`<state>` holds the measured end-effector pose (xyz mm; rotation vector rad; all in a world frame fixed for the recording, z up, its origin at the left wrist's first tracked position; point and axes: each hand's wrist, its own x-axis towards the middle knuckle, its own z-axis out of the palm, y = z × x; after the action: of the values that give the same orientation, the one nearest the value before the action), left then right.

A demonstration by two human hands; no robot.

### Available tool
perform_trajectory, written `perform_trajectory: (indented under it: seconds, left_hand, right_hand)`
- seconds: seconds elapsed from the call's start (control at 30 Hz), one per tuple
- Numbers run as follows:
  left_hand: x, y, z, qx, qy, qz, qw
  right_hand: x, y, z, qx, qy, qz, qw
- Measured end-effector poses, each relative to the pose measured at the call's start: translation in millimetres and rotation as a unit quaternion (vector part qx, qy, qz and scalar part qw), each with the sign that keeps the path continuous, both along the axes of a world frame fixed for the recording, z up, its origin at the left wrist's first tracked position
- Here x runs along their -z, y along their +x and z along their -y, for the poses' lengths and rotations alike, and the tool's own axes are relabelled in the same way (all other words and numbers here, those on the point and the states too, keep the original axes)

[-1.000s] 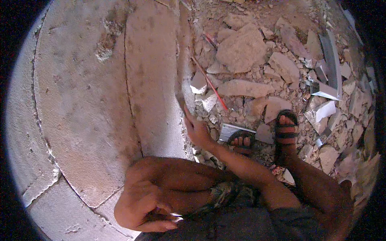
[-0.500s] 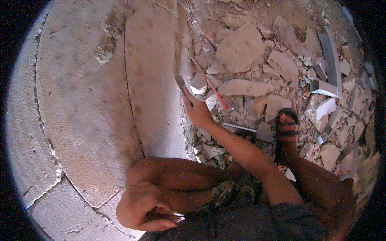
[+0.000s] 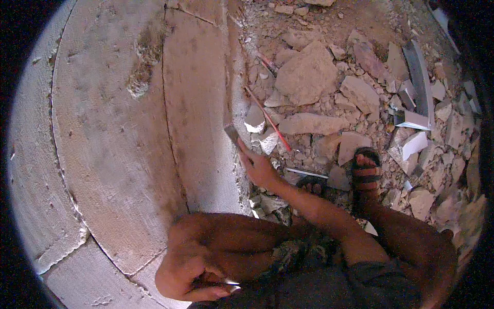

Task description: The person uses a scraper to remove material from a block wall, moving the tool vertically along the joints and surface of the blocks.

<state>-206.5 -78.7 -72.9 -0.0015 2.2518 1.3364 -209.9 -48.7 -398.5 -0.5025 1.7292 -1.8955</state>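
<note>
Pulled back toward the body since half a second ago: right hand [image 3: 260, 169] plus flat dark-grey blade-like tool [image 3: 232, 135]. Whole view shifted slightly too.

Far left of right hand: dusty beige stone-like slabs [image 3: 110, 154] with dark seams. Left and nearer the body: left hand [image 3: 180, 275], fingers curled, down by bent bare knee [image 3: 180, 222], probably parked there for balance. Small bright white sliver [image 3: 233, 284] right by those fingertips; can't tell if pinched or just behind.

Tool: just ahead and left of right-hand knuckles, clamped in the fingers, free end out over rough whitish slab edge [image 3: 240, 193]. Likely gripped at the rear to leave the flat end exposed and knuckles clear. Contact with the slab: can't tell from this angle.

Just right of and ahead of right hand: broken white-faced chunks [image 3: 267, 141], thin straight red rod [image 3: 269, 119] slanting past. Further right: dark strapped sandal [image 3: 366, 172] on rubble, foot planted, presumably as brace. Far right, ahead: bent grey metal channel [image 3: 423, 85] among stones; looks loose, well clear of the tool.
</note>
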Motion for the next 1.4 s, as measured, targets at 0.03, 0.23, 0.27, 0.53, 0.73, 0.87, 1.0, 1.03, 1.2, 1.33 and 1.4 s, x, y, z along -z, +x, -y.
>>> perform_trajectory:
  seconds: [0.03,0.23,0.27,0.53,0.73,0.87,1.0,1.03,1.2,1.33,1.4]
  left_hand:
    - [-0.6,0.4,0.3,-0.001,-0.002,0.001,1.0]
    - [-3.7,2.1,-5.4,-0.004,-0.009,-0.006,1.0]
    - [-4.0,0.5,-4.4,-0.005,-0.009,-0.005,1.0]
    - [-1.8,0.7,-8.8,-0.006,-0.032,0.0,0.999]
    - [-8.3,3.6,-9.2,-0.018,-0.047,-0.001,0.999]
    - [-4.2,3.7,-2.9,-0.021,-0.053,0.004,0.998]
    - [-8.6,1.8,-11.5,-0.016,-0.049,0.0,0.999]
    - [-9.5,3.4,-13.8,-0.018,-0.052,-0.001,0.998]
    - [-10.9,6.4,-7.9,-0.031,-0.068,0.004,0.997]
    - [-11.2,8.3,-6.9,-0.032,-0.069,0.014,0.997]
    - [-12.9,9.1,-6.6,-0.036,-0.071,0.015,0.997]
  right_hand:
    - [1.9,-0.5,2.9,-0.012,0.017,0.027,0.999]
    - [-22.9,-66.0,35.8,-0.063,0.092,0.162,0.981]
    - [-20.7,-64.4,31.3,-0.071,0.104,0.133,0.983]
    - [-12.1,-32.7,23.2,-0.062,0.108,0.136,0.983]
    - [-12.8,-100.8,40.3,-0.037,0.104,0.04,0.993]
    - [-17.2,-51.6,25.6,-0.069,0.065,0.08,0.992]
    - [1.1,-90.6,53.6,0.036,0.075,0.013,0.996]
    - [-7.2,-118.0,60.3,0.02,0.091,0.031,0.995]
    - [-40.7,-143.0,45.8,-0.076,0.153,0.013,0.985]
    - [-28.3,-100.0,45.0,0.006,0.113,-0.02,0.993]
    - [-6.6,-100.6,79.3,0.028,0.112,0.046,0.992]
